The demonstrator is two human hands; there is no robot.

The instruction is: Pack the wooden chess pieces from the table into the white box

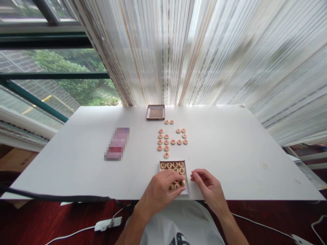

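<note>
My left hand [163,185] reaches over a shallow white box [187,180] filled with round wooden Chinese chess pieces marked in black. Its thumb and fingers are closed on one Chinese chess piece [182,183] near the box's right side, and the hand covers part of the rows. Just right of the box, my right hand [208,187] is held over the table with fingers curled and thumb against the forefinger; whatever may be in that pinch is hidden. Beyond the box, several red-marked Chinese chess pieces [173,142] lie loosely grouped on the tabletop.
At the back of the white table [230,146] lies an open box lid [155,119]. A blurred pink and purple flat item [117,143] is on the left. A black cable [63,196] runs along the front left edge. Behind hangs a striped curtain [173,51].
</note>
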